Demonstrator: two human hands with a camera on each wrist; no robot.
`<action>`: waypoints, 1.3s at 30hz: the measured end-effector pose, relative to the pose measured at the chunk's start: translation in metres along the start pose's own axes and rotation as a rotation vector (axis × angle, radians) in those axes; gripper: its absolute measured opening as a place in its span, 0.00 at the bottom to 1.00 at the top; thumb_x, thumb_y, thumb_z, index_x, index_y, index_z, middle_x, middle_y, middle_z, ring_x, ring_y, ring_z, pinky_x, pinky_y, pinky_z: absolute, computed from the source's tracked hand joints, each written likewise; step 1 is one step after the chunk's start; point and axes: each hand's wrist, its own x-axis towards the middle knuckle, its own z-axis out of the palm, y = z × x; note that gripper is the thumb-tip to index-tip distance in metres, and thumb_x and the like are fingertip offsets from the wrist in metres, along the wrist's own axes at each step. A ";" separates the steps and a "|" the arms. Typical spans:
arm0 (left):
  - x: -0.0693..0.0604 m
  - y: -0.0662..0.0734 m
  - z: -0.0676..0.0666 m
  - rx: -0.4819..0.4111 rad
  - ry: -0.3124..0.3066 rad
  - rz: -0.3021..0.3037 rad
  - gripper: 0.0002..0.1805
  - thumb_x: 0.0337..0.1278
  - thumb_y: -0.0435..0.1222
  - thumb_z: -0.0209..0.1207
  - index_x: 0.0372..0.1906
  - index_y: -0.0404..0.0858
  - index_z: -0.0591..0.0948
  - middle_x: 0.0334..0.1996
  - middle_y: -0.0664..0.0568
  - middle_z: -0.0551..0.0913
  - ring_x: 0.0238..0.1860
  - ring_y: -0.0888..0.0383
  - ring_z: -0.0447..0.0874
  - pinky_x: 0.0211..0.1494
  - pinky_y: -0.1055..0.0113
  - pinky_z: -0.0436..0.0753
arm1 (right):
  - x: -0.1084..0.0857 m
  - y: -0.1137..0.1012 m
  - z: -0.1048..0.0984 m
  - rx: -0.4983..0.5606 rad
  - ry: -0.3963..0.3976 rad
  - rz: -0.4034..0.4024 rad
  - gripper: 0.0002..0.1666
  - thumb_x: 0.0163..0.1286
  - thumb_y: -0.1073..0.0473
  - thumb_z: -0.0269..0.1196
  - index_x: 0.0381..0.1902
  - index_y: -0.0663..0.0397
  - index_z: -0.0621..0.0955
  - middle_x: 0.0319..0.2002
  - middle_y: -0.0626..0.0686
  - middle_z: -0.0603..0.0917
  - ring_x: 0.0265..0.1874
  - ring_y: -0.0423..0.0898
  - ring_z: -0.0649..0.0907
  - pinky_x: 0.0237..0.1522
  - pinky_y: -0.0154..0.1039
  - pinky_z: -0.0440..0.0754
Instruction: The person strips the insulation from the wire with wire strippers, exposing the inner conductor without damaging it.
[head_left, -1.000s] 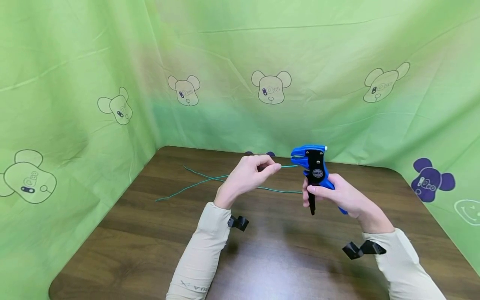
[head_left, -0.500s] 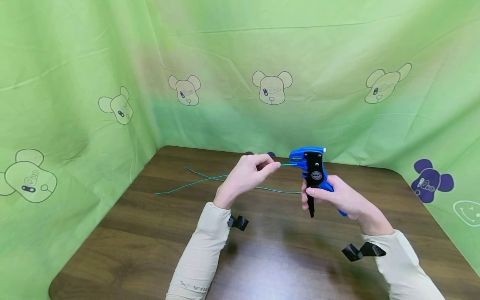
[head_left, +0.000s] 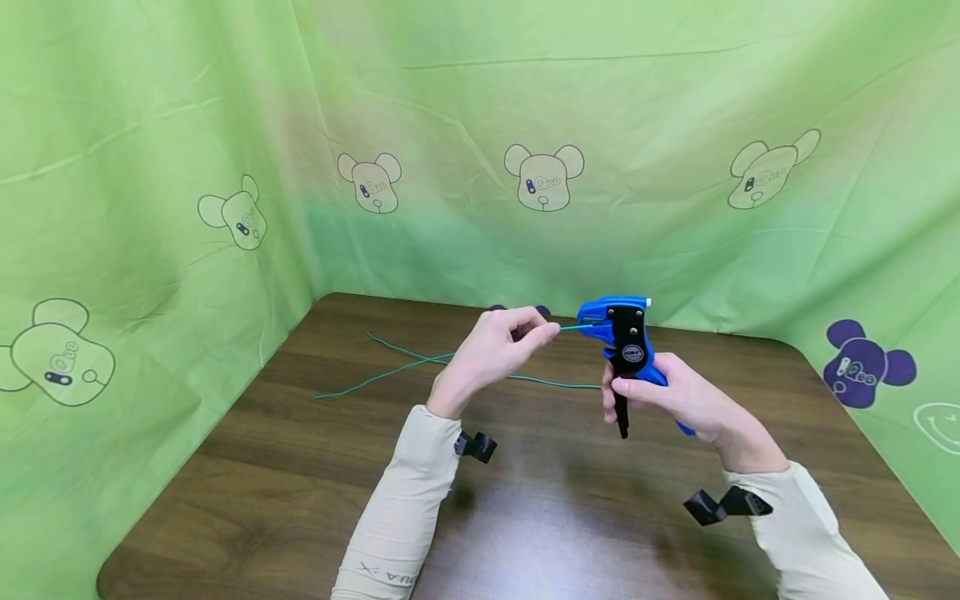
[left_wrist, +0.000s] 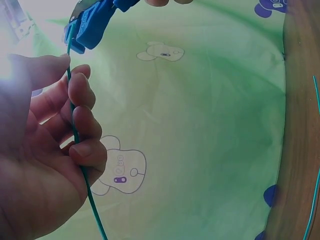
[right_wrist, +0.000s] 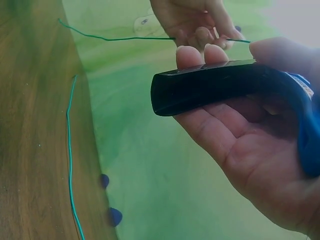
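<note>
My left hand [head_left: 495, 350] pinches a thin green wire [left_wrist: 76, 134] between thumb and forefinger, and the wire runs on through the curled fingers. Its short end points right and lies at the open nose of a blue and black wire stripper [head_left: 630, 350]; how deep it sits I cannot tell. The right hand [head_left: 675, 387] grips the stripper upright, with fingers round the black handle [head_left: 622, 408]. In the right wrist view that black handle [right_wrist: 210, 87] lies across the fingers. Behind the left hand, the wire's long tail [head_left: 360, 385] hangs out to the left.
A second green wire [head_left: 555, 382] lies on the brown wooden table [head_left: 300, 500], passing behind both hands. A green curtain [head_left: 450, 250] with printed bear heads encloses the table's back and sides. A black mount [head_left: 477, 447] sits at the left wrist, another [head_left: 727, 504] at the right.
The stripper has shifted slightly left and down, so its nose now meets the wire end, which was just outside before. The left hand has barely moved; the wire's tail has swayed.
</note>
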 end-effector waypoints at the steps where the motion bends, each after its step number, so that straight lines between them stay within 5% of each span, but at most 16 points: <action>1: 0.000 0.000 0.000 -0.001 0.000 0.000 0.13 0.68 0.49 0.56 0.28 0.51 0.80 0.17 0.61 0.69 0.20 0.65 0.66 0.27 0.71 0.67 | 0.000 0.000 0.000 -0.003 0.000 0.001 0.07 0.77 0.69 0.47 0.46 0.66 0.72 0.33 0.53 0.85 0.33 0.55 0.87 0.43 0.49 0.85; 39: 0.000 -0.002 0.004 -0.060 0.009 0.005 0.15 0.68 0.49 0.56 0.25 0.50 0.79 0.16 0.60 0.66 0.20 0.58 0.66 0.26 0.71 0.64 | -0.001 -0.004 0.007 -0.005 -0.027 -0.030 0.07 0.76 0.70 0.47 0.45 0.67 0.72 0.33 0.55 0.85 0.33 0.54 0.87 0.42 0.48 0.85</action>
